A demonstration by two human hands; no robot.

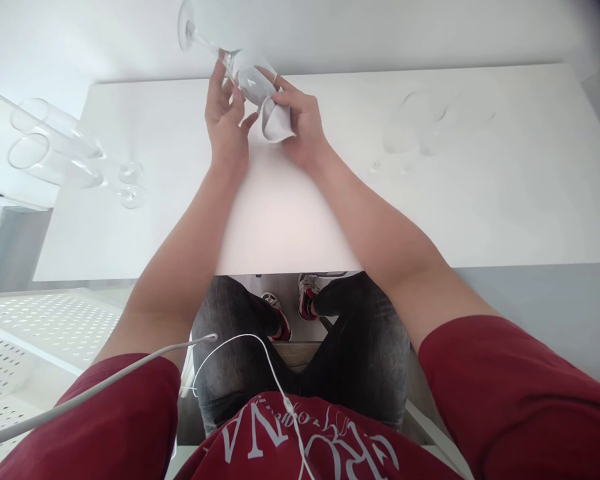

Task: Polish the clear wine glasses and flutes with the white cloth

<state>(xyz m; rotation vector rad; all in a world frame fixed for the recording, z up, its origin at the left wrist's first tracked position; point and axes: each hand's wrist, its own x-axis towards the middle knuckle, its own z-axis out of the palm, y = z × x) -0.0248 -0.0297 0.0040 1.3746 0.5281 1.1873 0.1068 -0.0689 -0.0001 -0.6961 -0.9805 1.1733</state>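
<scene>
My left hand (227, 123) is closed around the bowl and stem of a wine glass (253, 81). The glass is tilted, its foot up and to the left, its mouth toward my right hand (303, 120). That hand pinches a folded white cloth (277, 121) at the mouth of the glass, with fingers along the rim. Whether the cloth reaches inside the bowl is hard to tell. Both hands are above the far part of a white table (290, 220).
Two stemmed glasses (70, 170) stand at the table's left side. Faint transparent glasses (413, 127) are at the right. Behind the table rises a white wall (380, 33). A white perforated rack (55, 327) is at lower left, and a grey cable (105, 373) crosses my left arm.
</scene>
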